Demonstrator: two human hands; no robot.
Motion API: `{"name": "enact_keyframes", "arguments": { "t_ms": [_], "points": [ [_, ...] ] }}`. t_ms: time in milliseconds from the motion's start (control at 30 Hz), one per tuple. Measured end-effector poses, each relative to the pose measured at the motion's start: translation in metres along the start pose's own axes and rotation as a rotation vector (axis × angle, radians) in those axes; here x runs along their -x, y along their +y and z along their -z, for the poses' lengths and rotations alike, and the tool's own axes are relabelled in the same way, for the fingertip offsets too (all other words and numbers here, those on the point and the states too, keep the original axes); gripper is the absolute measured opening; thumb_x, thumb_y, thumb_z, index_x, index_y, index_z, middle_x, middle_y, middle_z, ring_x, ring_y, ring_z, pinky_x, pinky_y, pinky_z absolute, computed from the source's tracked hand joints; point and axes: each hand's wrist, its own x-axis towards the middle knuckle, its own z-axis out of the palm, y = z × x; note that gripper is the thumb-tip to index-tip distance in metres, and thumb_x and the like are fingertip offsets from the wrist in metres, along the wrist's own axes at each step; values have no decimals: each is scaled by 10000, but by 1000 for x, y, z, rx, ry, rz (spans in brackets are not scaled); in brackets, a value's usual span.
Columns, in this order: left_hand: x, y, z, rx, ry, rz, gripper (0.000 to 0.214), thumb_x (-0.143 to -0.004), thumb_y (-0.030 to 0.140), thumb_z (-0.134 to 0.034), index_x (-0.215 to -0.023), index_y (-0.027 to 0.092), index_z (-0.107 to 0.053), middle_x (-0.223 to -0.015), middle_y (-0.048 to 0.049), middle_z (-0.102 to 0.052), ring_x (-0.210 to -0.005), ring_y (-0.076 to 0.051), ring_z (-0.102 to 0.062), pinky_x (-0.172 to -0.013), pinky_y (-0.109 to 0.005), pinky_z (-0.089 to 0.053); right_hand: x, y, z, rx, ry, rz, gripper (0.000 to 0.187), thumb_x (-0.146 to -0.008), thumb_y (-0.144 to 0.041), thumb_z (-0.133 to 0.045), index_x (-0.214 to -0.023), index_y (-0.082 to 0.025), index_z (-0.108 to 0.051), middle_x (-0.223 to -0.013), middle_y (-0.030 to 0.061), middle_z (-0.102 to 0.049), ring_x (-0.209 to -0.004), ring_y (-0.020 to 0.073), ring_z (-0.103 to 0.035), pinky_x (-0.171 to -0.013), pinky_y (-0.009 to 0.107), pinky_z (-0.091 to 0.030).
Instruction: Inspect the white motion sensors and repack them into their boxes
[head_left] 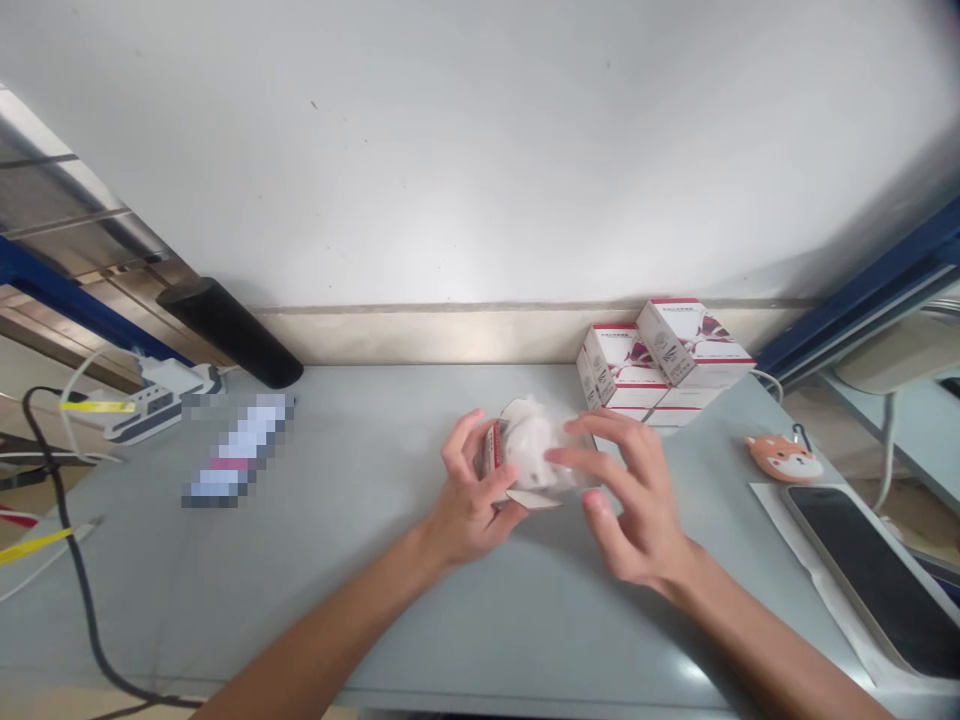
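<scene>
Over a grey bench point(360, 620), a small opened carton point(493, 447) is sitting in the left hand's point(469, 512) grip, apparently for steadiness; the right hand point(641, 505) is holding its fingers parted at the plastic-wrapped white contents point(529, 455); beyond-right of the carton, printed boxes point(694, 340) are sitting stacked.

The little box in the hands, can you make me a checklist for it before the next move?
1. Left hand holding the small box: ok, fingers and thumb are around it.
2. Box flap open: ok, it sticks outward.
3. White wrapped thing clear of the box: not ok, it sits at the opening.
4. Right hand gripping the wrap: cannot tell, its fingers are spread close by.
5. Dark-screened phone apart from both hands: ok, it lies off to the right.
</scene>
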Motion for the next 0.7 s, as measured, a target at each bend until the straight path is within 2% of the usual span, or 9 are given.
{"name": "enact_keyframes", "arguments": {
  "t_ms": [100,167,267,333,433,567,633,700],
  "points": [
    [1,-1,-3,79,-10,57,778,-949,170,-694,-1582,408,-309,-1704,-125,-59,-1336,-298,-575,-1032,-500,-606,-4,-1,1,54,-175,41,302,-1021,-285,-515,-1261,-308,-695,-1371,89,-650,-1382,369,-518,-1096,578,-409],
    [1,1,-3,135,-39,118,796,-950,233,-719,-1610,382,-300,-1696,-160,-132,-1340,-306,-570,-1029,-507,-601,-4,1,1,64,-216,52,313,-1026,-295,-529,-1294,-317,-689,-1416,79,-632,-1429,369,-483,-1134,594,-393],
    [-3,8,-1,230,-33,244,849,-921,276,-756,-1636,319,-300,-1574,-187,-371,-1386,-345,-531,-1114,-563,-532,-4,5,1,66,-141,48,372,-1017,-287,-569,-1383,-290,-634,-1445,121,-580,-1391,359,-523,-1111,585,-449],
    [-7,14,2,268,-9,333,879,-895,258,-776,-1638,301,-308,-1479,-172,-466,-1361,-341,-540,-1130,-558,-512,-5,7,0,48,-31,-41,415,-1007,-260,-598,-1422,-272,-588,-1413,145,-567,-1323,335,-578,-1066,554,-510],
    [-13,21,11,274,-42,346,922,-865,242,-790,-1645,310,-304,-1451,-153,-483,-1308,-327,-550,-1110,-540,-515,-8,9,0,37,81,-176,407,-993,-235,-636,-1394,-282,-582,-1375,143,-574,-1271,319,-612,-1049,550,-544],
    [-18,22,20,299,-140,361,962,-865,251,-783,-1672,311,-264,-1458,-151,-472,-1305,-327,-541,-1097,-522,-519,-10,13,3,-1,104,-206,343,-1007,-239,-636,-1344,-289,-604,-1325,126,-606,-1222,296,-643,-1043,530,-563],
    [-20,22,21,332,-148,395,894,-864,260,-789,-1630,300,-329,-1429,-147,-484,-1294,-320,-550,-1084,-509,-525,-9,13,4,-111,100,-249,358,-1037,-263,-597,-1392,-291,-570,-1336,127,-613,-1223,283,-646,-1029,504,-579],
    [-20,24,19,346,-113,409,726,-866,254,-787,-1506,289,-447,-1392,-135,-498,-1269,-304,-565,-1063,-494,-532,-7,11,4,-282,45,-301,445,-1047,-330,-599,-1480,-306,-499,-1432,132,-586,-1261,280,-636,-1059,500,-577]
  ]
}}
